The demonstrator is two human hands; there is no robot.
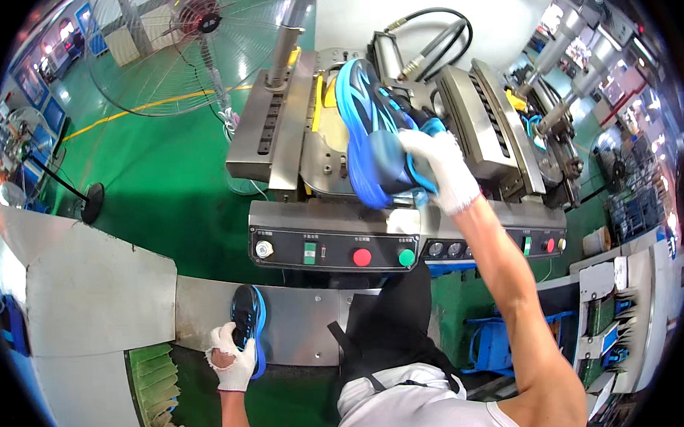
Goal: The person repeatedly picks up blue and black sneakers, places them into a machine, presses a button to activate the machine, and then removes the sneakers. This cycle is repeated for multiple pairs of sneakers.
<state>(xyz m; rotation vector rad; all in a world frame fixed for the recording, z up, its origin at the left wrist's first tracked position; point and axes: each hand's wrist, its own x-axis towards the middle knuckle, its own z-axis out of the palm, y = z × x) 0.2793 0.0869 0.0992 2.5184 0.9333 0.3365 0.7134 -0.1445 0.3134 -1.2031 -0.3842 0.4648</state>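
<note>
My right hand (445,169), in a white knit glove, grips a black and blue sneaker (358,113) with a thick blue sole. The sneaker is held up over the bed of a metal press machine (328,164), partly smeared by motion, its sole side turned to the left. At the lower left, my gloved left hand (232,359) closes round the near end of another black and blue sneaker (247,315). That one stands upright on a steel ledge (201,303), its far end pointing away from me. Bare skin shows through the left glove near the thumb.
A control panel (336,248) with red and green buttons runs along the machine's front. Beside the bed stand steel side blocks (468,124). A caged fan (196,21) is at the far left. A strip curtain (155,397) hangs lower left; a blue stool (493,344) stands lower right.
</note>
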